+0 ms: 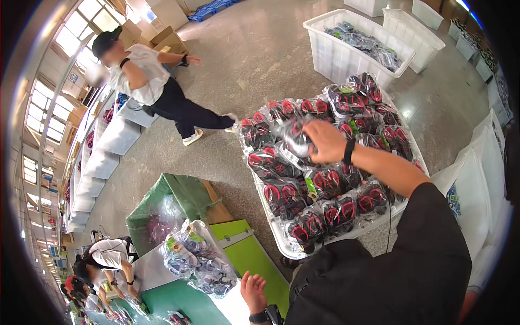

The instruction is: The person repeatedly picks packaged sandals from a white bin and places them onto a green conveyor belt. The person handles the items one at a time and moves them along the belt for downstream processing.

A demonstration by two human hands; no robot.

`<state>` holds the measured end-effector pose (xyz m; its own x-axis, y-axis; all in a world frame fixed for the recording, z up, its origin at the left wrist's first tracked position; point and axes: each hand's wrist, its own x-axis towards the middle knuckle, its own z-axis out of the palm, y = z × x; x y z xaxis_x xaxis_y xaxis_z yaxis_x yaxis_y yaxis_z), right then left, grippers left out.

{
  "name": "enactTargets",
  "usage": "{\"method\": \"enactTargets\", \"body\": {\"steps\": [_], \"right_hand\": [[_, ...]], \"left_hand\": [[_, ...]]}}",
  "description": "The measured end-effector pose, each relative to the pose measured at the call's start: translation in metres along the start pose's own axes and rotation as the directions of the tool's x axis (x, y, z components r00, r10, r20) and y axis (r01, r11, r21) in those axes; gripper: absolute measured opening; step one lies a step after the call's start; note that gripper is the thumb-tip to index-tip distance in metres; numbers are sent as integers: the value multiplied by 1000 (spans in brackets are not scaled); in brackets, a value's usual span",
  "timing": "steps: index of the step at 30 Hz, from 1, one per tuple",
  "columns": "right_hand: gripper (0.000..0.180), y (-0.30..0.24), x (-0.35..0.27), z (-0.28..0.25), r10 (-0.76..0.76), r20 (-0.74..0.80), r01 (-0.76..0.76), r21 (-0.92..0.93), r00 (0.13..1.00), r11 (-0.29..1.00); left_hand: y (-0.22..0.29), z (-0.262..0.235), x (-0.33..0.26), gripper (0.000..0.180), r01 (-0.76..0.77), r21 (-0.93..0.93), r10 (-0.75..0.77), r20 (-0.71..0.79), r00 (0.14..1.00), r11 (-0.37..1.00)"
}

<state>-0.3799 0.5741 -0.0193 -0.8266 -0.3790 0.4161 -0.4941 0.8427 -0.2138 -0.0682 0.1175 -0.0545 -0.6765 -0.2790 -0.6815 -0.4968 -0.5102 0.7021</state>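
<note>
My right hand [325,142] reaches over a white plastic bin [275,236] filled with rows of black-and-red shoes in clear plastic bags. Its fingers are closed on one bagged pair of shoes [295,134], which is smeared by motion. More bagged shoes [327,181] lie packed around and below it. My left hand [253,292] is low in the view, fingers apart and slightly curled, holding nothing. Beside it, bagged blue-grey shoes [187,254] sit in a clear container on the worktable.
A white tub [346,59] with bagged goods stands beyond the bin. White bins [108,143] line the left side. One person [146,81] walks at far left; other people [105,260] work at the green table [170,300]. A green-covered box [162,189] stands between table and floor.
</note>
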Motion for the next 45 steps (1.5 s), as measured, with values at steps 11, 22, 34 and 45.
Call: {"method": "enactTargets", "body": {"steps": [11,22,34,45], "right_hand": [[43,-3,-67,93,227,327,-334,321,917,886],[38,-203,-174,101,-105,616,-346,567,781,748],[33,-279,-197,139,-49,718,-496,528,695,690],[29,-362,-207,143,-116,732,-325,432,672,841]], "left_hand": [[-100,-169,-8,43,73,182,-24,-260,965,981],[-130,-193,-27,43,57,146,-16,-269,963,988],[-143,-402,4,47,-91,455,414,-686,598,886],[-123,-611,-95,85,421,646,608,-757,241,637]]}}
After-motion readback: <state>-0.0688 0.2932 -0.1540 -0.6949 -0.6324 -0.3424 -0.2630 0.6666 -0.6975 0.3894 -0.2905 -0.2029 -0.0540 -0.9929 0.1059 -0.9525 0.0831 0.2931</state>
